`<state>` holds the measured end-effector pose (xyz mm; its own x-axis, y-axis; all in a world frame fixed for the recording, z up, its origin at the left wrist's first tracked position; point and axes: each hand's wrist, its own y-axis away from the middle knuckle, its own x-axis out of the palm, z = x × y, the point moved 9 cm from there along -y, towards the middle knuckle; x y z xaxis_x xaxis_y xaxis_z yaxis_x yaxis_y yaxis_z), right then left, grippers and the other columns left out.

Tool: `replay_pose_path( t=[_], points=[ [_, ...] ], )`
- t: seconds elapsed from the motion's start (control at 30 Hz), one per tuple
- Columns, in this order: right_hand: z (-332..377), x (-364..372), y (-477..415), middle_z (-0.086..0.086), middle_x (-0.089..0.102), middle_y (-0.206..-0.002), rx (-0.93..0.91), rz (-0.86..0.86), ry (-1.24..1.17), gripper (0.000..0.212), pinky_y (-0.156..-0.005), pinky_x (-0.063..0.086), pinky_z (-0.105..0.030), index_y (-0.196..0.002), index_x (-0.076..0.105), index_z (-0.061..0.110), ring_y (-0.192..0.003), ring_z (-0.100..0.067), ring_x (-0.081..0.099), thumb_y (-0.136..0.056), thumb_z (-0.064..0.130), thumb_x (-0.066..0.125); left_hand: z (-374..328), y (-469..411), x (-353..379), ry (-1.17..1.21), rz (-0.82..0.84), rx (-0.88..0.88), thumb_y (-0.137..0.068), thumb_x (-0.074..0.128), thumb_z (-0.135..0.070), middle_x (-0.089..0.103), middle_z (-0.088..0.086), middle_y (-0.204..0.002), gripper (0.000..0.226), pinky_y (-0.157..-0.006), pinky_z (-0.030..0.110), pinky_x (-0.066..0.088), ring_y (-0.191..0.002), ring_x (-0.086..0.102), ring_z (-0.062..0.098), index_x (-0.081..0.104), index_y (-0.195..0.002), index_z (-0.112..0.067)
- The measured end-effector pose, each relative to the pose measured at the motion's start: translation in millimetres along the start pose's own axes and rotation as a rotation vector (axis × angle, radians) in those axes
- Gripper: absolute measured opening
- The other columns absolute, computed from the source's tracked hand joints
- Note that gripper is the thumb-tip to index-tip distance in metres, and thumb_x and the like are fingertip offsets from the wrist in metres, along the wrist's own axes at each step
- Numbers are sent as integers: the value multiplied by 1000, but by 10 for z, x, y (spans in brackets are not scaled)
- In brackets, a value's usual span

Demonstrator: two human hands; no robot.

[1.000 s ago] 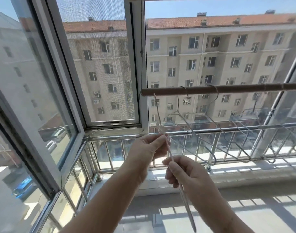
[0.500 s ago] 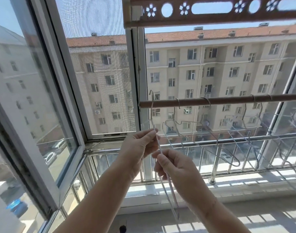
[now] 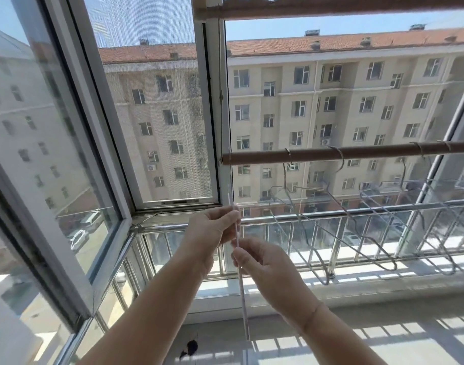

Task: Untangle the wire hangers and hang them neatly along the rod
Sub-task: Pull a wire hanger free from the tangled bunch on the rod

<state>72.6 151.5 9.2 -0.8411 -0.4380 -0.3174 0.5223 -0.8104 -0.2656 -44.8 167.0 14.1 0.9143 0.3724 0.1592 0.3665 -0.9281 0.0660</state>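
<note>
Both hands raised below rod's left end. L hand [image 3: 209, 233] closed, thumb + fingers pinching upper part of white wire hanger [image 3: 242, 285]. R hand [image 3: 262, 262] closed round same hanger just below, hands nearly touching. Hanger seen edge-on, near upright, top reaching toward left end of brown rod [image 3: 357, 153] but not hooked on it; bottom hangs past R wrist. Other wire hangers [image 3: 331, 206] hooked along rod's middle + right part, frames overlapping, in front of metal railing [image 3: 357, 210]. Open window frame [image 3: 212, 114] at left.

Both hands [image 3: 236, 248] pinching a wire hanger [image 3: 242, 291], brown rod [image 3: 331, 153] above
</note>
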Motion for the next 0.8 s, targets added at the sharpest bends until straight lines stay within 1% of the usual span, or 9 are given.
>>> replay_pose_path(
  t=[0.1, 0.17, 0.3, 0.37, 0.5, 0.57, 0.67, 0.73, 0.8],
  points=[
    [159, -225, 120, 13, 63, -104, -77, -96, 177, 30, -89, 50, -16, -118, 58, 20, -96, 2, 60, -89, 30, 55, 30, 32, -21, -15, -36, -12, -85, 63, -7, 67, 7, -79, 16, -66, 23, 49, -71, 61, 15, 69, -99, -2],
    [375, -511, 238, 14, 64, -101, -174, -247, 188, 26, -83, 49, -11, -113, 61, 21, -93, 3, 61, -87, 25, 58, -24, 54, -62, -53, -104, 44, -83, 66, -9, 66, 6, -92, 29, -73, 23, 47, -81, 60, 14, 63, -111, -2],
    [502, -1095, 385, 12, 63, -81, -239, -512, 247, 13, -64, 49, -15, -96, 63, 25, -73, -5, 60, -83, 23, 60, -599, 361, 48, -403, -275, 550, -85, 64, -17, 61, -1, -99, 37, -82, 19, 49, -93, 59, 10, 56, -121, -10],
    [315, -1219, 341, 8, 61, -83, -157, -532, 277, 16, -66, 49, -19, -98, 61, 22, -74, -8, 57, -83, 27, 60, -788, 537, 335, -451, -188, 703, -87, 61, -16, 63, -3, -94, 28, -78, 16, 52, -88, 61, 6, 59, -115, -12],
    [-167, -1096, 259, 0, 62, -90, 89, -376, 168, 24, -67, 46, -19, -102, 58, 22, -82, -13, 58, -82, 35, 64, -528, 420, 849, -389, 57, 430, -89, 59, -21, 63, -3, -105, 34, -81, 16, 45, -97, 59, 8, 57, -121, -10],
    [-302, -1005, 272, -1, 64, -88, 161, -323, 71, 25, -67, 48, -19, -101, 59, 19, -82, -13, 61, -82, 36, 64, -290, 285, 910, -304, 30, 209, -92, 55, -18, 60, -5, -102, 30, -80, 19, 42, -99, 53, 10, 57, -120, -7],
    [-412, -956, 281, -7, 68, -84, 188, -309, -24, 15, -71, 53, -28, -92, 62, 18, -78, -19, 64, -83, 29, 64, 43, 129, 912, -175, -30, -73, -92, 53, -10, 64, 3, -96, 12, -93, 36, 44, -92, 51, 17, 64, -94, -6],
    [-442, -973, 273, -6, 68, -78, 170, -326, -85, 2, -69, 52, -30, -85, 63, 20, -73, -16, 63, -84, 20, 64, 181, 81, 947, -128, -19, -158, -88, 57, -8, 64, 11, -89, 8, -84, 33, 48, -85, 55, 18, 65, -87, -5],
    [-442, -1003, 245, -1, 66, -69, 138, -338, -113, 7, -64, 49, -24, -83, 65, 18, -64, -8, 60, -86, 14, 60, 209, 42, 999, -99, 5, -159, -88, 59, -7, 65, 8, -80, 8, -69, 25, 48, -75, 59, 16, 66, -83, -6]
  ],
)
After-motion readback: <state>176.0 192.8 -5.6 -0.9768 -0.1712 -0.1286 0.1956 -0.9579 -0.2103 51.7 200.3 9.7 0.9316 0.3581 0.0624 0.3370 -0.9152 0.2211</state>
